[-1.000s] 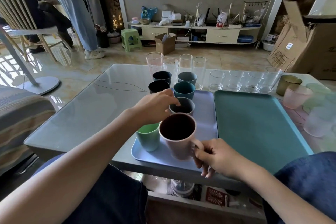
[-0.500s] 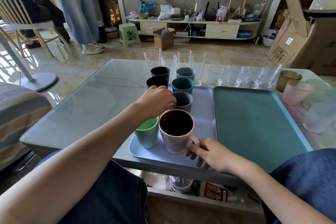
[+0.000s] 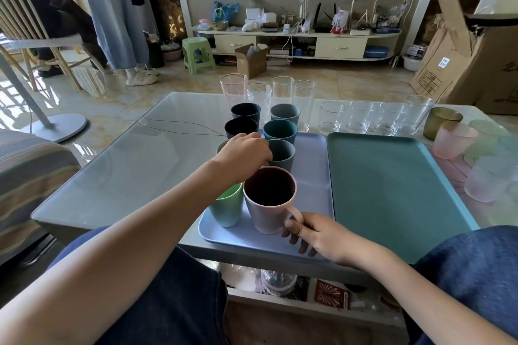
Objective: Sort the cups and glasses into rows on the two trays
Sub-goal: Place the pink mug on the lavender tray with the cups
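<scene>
A lavender tray carries two rows of cups: two dark cups, a grey cup, a teal cup, another grey cup, a green cup and a pink mug. My left hand curls from above over a pale cup; only a bit of its rim shows. My right hand pinches the pink mug's handle, thumb on top. The teal tray beside it holds nothing.
Tall clear glasses stand behind the lavender tray and short clear glasses behind the teal one. An olive glass and frosted pastel cups crowd the table's right end. My knees are at the near edge. People stand far left.
My left hand has slid left, off the near grey cup's rim and onto the pale cup. My right hand's thumb has come up onto the pink mug's handle.
</scene>
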The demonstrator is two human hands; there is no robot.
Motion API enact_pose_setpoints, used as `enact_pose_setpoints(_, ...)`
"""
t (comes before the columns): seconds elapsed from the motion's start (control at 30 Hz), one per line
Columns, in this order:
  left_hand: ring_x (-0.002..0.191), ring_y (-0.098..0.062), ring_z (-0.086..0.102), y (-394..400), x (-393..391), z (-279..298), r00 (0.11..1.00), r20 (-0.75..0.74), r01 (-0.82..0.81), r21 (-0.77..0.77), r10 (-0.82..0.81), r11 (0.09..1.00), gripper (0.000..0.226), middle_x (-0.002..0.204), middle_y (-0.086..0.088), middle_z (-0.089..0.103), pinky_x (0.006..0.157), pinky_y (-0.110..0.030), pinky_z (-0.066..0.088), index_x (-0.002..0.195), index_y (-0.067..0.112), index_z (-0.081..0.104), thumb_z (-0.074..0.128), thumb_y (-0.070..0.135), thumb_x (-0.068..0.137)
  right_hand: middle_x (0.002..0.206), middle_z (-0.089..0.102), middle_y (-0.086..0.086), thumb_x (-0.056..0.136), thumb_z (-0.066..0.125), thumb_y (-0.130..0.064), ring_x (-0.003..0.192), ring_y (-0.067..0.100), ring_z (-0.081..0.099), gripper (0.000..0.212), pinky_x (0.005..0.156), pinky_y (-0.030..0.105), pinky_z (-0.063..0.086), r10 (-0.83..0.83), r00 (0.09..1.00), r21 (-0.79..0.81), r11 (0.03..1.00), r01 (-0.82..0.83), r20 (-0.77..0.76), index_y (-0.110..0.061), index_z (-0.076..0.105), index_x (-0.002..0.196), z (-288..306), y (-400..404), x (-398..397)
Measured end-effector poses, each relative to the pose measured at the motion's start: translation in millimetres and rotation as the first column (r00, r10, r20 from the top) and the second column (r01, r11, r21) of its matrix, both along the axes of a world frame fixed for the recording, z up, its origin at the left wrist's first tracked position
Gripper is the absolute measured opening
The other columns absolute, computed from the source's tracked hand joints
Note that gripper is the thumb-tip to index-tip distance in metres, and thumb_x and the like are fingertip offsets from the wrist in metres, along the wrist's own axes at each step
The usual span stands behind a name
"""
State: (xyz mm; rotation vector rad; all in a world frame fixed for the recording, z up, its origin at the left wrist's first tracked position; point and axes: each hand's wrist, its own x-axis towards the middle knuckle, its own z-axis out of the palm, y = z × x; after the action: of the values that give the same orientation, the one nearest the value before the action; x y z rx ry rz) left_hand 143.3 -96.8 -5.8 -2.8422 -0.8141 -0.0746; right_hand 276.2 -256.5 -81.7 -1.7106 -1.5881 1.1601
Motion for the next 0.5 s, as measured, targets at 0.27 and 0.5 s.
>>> enact_pose_setpoints(0.27,0.105,-0.021,0.053,1.8,-0.8,1.0,1.0,0.003,0.026,-0.045,-0.026,0.999,0.027,0.102,-0.002,0.062,0.086,-0.036,0.047,0.099,0.018,0.068,0.042,0.02,0.096,0.089,0.063,-0.006,0.093,0.043,-0.047,0.073,0.013,0.061,0.024,0.067,0.022,0.05,0.026,0.999,-0.013,1.0,-0.025,0.035,-0.031,0.06,0.087,-1.0,3.1,5.6)
enact_pose_setpoints(0.5,0.098,-0.025,0.06,12.1,-7.1,-0.3,0.998,0.053,-0.008,-0.24,0.022,0.971,0.028,0.101,-0.003,0.067,0.085,-0.041,0.051,0.097,0.017,0.071,0.045,0.019,0.086,0.102,0.064,-0.005,0.086,0.067,-0.025,0.085,0.009,0.062,0.034,0.079,0.022,0.051,0.176,0.976,-0.103,0.981,-0.164,0.129,-0.024,0.051,0.115,7.9,4.3,20.1)
